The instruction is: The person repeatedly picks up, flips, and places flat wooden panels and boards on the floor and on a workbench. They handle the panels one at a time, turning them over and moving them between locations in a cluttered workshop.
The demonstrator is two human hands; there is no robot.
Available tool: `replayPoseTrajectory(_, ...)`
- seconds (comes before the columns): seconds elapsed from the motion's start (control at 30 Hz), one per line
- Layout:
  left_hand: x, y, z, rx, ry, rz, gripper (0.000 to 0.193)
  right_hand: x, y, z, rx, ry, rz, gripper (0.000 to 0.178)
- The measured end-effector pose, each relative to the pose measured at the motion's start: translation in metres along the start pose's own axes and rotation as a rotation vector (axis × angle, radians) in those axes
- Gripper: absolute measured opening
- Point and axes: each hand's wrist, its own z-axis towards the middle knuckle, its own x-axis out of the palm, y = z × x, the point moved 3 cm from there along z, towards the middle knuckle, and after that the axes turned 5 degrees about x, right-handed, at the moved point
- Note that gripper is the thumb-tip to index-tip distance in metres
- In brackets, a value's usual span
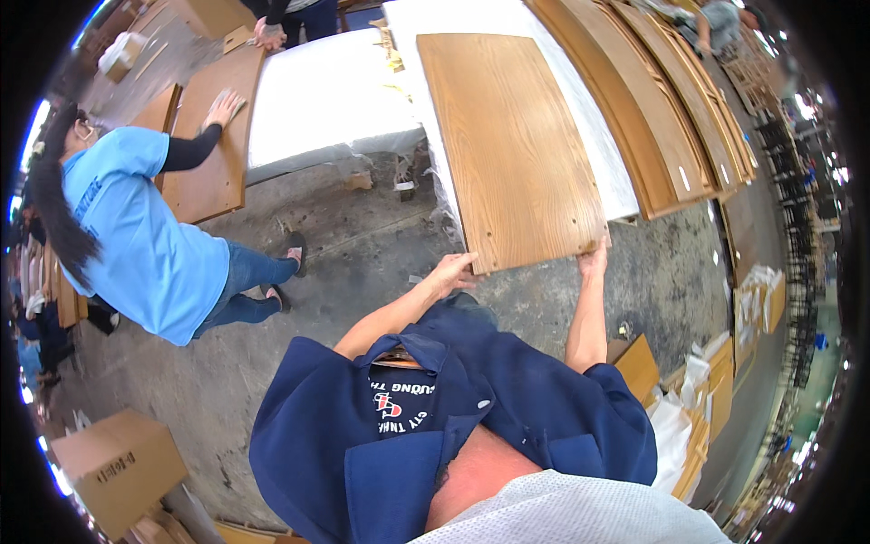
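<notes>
A long wood-grained brown panel (517,150) lies in front of me on a white-covered table (612,181), its near end sticking out past the table edge. Small dark holes show near that end. At its near left corner, my left hand (453,274) grips the edge, with the fingers partly under the board. My right hand (594,259) is closed on the near right corner, and some of its fingers are hidden by the wood.
Several brown panels (625,100) are stacked at the right. Leftward, a person in a light blue shirt (149,231) wipes another panel (213,127) beside a white-topped table (331,95). Another person's hand (269,34) rests at the far side. A cardboard box (118,471) stands lower left.
</notes>
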Motion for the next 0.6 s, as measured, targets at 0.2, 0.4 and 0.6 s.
replayPoseTrajectory(0.2,0.003,-0.026,-0.001,0.006,-0.331,0.22,0.048,0.025,-0.006,0.005,0.065,0.071,0.226,0.057)
replayPoseTrajectory(0.4,-0.017,-0.108,0.017,0.376,-0.818,0.573,0.059,0.085,0.031,-0.062,-0.055,0.29,0.154,0.059)
replayPoseTrajectory(0.6,-0.048,-0.141,0.025,0.469,-0.664,0.369,0.064,0.148,0.072,-0.127,-0.332,0.295,0.079,0.056)
